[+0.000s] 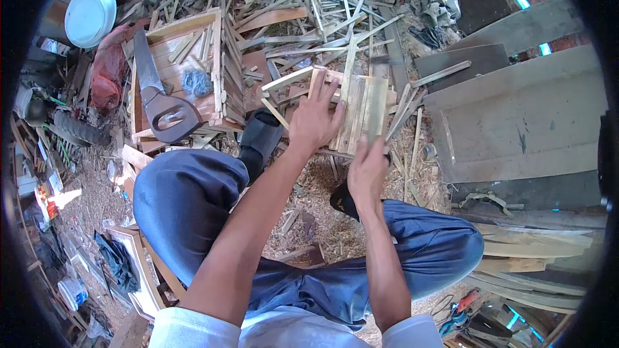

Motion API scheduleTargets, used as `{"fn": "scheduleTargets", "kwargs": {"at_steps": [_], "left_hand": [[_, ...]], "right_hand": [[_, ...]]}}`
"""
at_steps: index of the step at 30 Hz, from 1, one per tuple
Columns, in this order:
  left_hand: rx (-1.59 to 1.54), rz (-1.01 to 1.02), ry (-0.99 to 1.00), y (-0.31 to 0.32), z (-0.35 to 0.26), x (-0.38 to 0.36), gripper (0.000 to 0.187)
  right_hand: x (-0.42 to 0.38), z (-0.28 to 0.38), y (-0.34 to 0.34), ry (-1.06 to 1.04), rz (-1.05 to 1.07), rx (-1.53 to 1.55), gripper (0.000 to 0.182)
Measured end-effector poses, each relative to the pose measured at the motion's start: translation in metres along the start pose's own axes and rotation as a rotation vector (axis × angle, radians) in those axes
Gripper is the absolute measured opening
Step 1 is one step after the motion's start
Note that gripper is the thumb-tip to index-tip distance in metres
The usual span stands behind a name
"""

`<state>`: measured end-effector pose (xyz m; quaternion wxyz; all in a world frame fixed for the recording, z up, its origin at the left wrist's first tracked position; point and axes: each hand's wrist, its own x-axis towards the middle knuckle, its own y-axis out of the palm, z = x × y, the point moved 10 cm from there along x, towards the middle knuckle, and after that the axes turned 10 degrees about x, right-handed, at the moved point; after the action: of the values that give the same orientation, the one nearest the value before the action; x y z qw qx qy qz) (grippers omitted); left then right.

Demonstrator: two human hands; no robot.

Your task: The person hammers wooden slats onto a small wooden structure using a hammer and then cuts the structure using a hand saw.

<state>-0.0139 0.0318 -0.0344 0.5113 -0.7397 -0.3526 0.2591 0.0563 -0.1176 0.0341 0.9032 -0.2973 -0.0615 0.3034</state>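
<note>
My left hand (316, 119) lies flat with fingers spread on a small slatted wooden panel (364, 116), pressing its left part. Thin strips stick out from its left side, and a long narrow strip (350, 67) lies over its top edge. My right hand (367, 171) is closed at the panel's lower right corner and smeared by motion. It seems to grip a hammer (385, 60), whose dark blurred head shows beyond the panel's top right; the handle is hard to make out.
At the left stands a wooden crate (222, 64) with a handsaw (149, 77), a clump of nails (196, 82) and short wood pieces. Scrap strips (322, 9) pile up ahead. Large boards (516, 116) lean at the right. A white lid (90, 15) sits at the upper left.
</note>
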Motion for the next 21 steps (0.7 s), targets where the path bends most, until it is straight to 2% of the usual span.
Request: {"fn": "scheduleTargets", "kwargs": {"at_steps": [1,4,6,8,9,11,13,16,18,20,21], "left_hand": [[-0.003,-0.007,0.006,0.001,-0.001,0.001,0.061],[-0.078,-0.011,0.009,-0.002,0.000,0.004,0.061],[-0.023,0.018,-0.003,0.000,0.000,0.001,0.061],[-0.008,0.010,0.000,-0.001,0.000,-0.001,0.062],[-0.007,0.019,-0.007,0.000,0.001,-0.001,0.061],[-0.010,0.020,-0.006,-0.004,-0.003,0.000,0.061],[-0.135,0.078,-0.034,-0.002,0.001,0.000,0.057],[-0.094,0.039,-0.020,-0.007,-0.001,0.001,0.056],[-0.087,0.060,-0.033,-0.003,0.000,-0.001,0.056],[-0.024,0.011,-0.017,-0.007,-0.002,-0.001,0.056],[-0.027,0.007,-0.012,-0.009,-0.003,0.000,0.056]], "right_hand": [[0.002,-0.013,0.015,0.059,0.163,-0.184,0.025],[0.004,-0.019,0.013,0.126,0.182,-0.160,0.025],[0.002,-0.009,0.008,0.130,0.159,-0.140,0.025],[0.001,0.006,-0.006,0.084,0.022,0.025,0.025],[0.000,0.000,-0.004,0.086,0.023,0.024,0.025],[0.000,-0.020,0.015,0.111,0.178,-0.172,0.026],[0.003,-0.024,0.012,0.113,0.160,-0.172,0.026],[0.004,-0.016,0.007,0.114,0.128,-0.164,0.026],[0.002,0.002,-0.007,0.058,0.010,0.013,0.027],[0.000,-0.014,-0.001,0.088,0.015,0.017,0.027],[0.002,-0.031,0.013,0.010,0.075,-0.087,0.027]]}}
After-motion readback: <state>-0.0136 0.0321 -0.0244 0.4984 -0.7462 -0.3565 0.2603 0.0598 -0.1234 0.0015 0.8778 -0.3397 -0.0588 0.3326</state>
